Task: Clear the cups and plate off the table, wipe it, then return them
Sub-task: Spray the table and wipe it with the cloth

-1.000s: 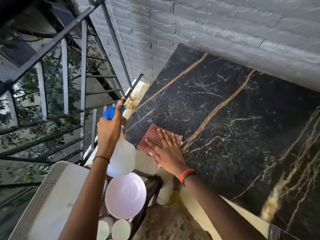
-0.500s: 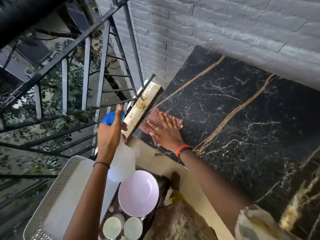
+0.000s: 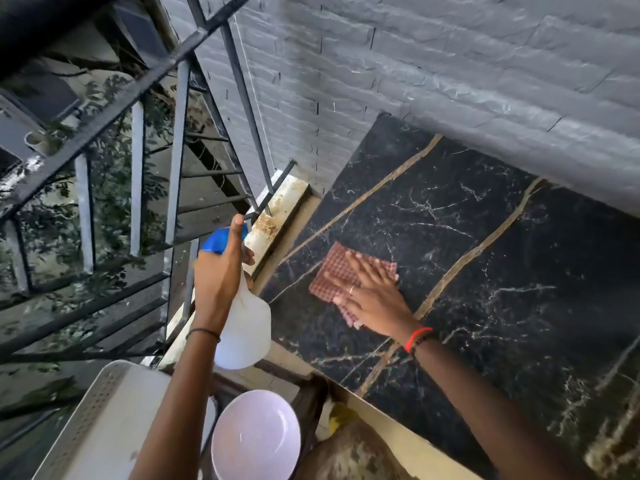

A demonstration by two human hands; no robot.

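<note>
Head camera looks down on a black marbled surface [image 3: 502, 306] set against a grey brick wall [image 3: 433, 64]. We see neither cups nor plate on the part of it in view, so we judge the clearing step done. The plate [image 3: 256, 438] sits off the surface, low at the bottom of the frame on a dark stand [image 3: 308, 403] beside a white perforated tray [image 3: 104, 420]. We cannot find the cups in this view.

We judge ourselves in the wiping step. Our right hand [image 3: 374, 296] lies flat, fingers straight, pressing a red checked cloth [image 3: 329, 271] onto the surface near its left edge. Our left hand [image 3: 221, 271] is wrapped round the neck of a white spray bottle [image 3: 247, 327] with a blue top, held in the air just off that same edge.

The cloth covers only a small patch, and a wide stretch of the surface lies to its right; we cannot tell from the sheen how much is already wiped. By our reckoning, what remains is finishing the wipe, putting down bottle and cloth, and returning the plate and cups.
</note>
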